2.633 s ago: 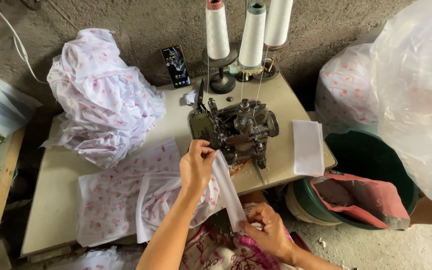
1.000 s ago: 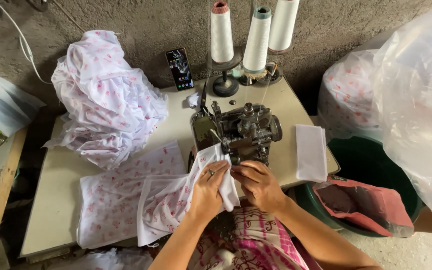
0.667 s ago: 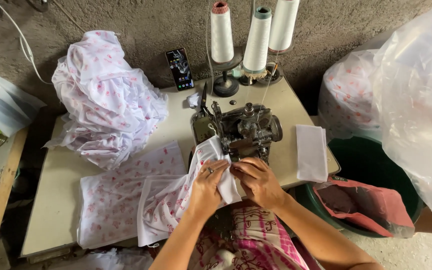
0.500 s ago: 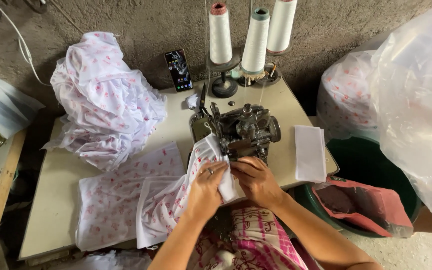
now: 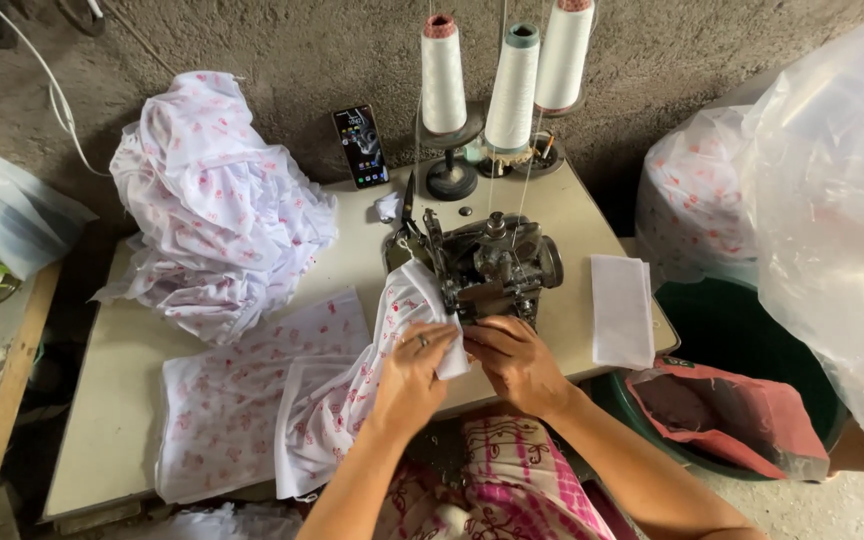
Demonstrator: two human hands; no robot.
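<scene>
A dark overlock sewing machine point(image 5: 487, 265) stands on a beige table point(image 5: 102, 420). My left hand point(image 5: 412, 375) presses and pinches a white piece of cloth with a pink print point(image 5: 352, 400) at the machine's front left. My right hand point(image 5: 517, 360) rests just right of it, fingers curled on the cloth's edge close to the needle area. The cloth drapes over the table's front edge towards my lap. Three white thread cones point(image 5: 507, 75) stand behind the machine.
A heap of the same printed cloth point(image 5: 217, 205) lies at the table's back left, and a flat printed piece point(image 5: 232, 400) at front left. A phone point(image 5: 360, 146) leans on the wall. A white folded stack point(image 5: 622, 310) lies right. A green tub point(image 5: 742, 330) and plastic bags point(image 5: 832, 200) stand right.
Since 2.6 s ago my right hand rose from my lap to the machine and my left hand brought the cloth's edge to the needle area. In the last second both hands barely shifted.
</scene>
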